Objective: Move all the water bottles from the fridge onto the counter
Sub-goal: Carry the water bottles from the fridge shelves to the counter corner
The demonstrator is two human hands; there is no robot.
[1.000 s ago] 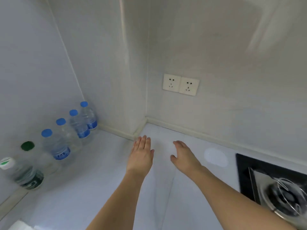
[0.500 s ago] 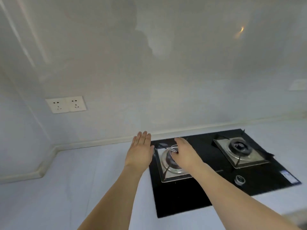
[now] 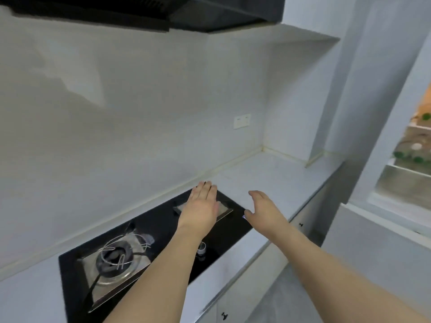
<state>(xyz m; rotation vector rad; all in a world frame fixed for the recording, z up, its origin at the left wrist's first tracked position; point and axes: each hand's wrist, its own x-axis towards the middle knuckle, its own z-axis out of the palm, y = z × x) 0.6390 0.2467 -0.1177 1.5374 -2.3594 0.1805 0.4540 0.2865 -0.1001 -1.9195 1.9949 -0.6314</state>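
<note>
Hovering flat-fingered, empty, both hands (image 3: 233,210) above the glossy black hob (image 3: 149,231); pale counter (image 3: 268,176) beyond.

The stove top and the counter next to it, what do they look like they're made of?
The stove top looks like glossy black glass: flat and reflective. Its burner trays look like brushed stainless steel, silvery with soft highlights. The counter looks like pale polished stone or a stone-look composite, with faint mottling and a slight sheen; which one cannot be told.

Home kitchen: black gas hob (image 3: 144,248) set in white counter (image 3: 268,180), range hood (image 3: 144,12) above, open fridge (image 3: 410,159) at right.
</note>
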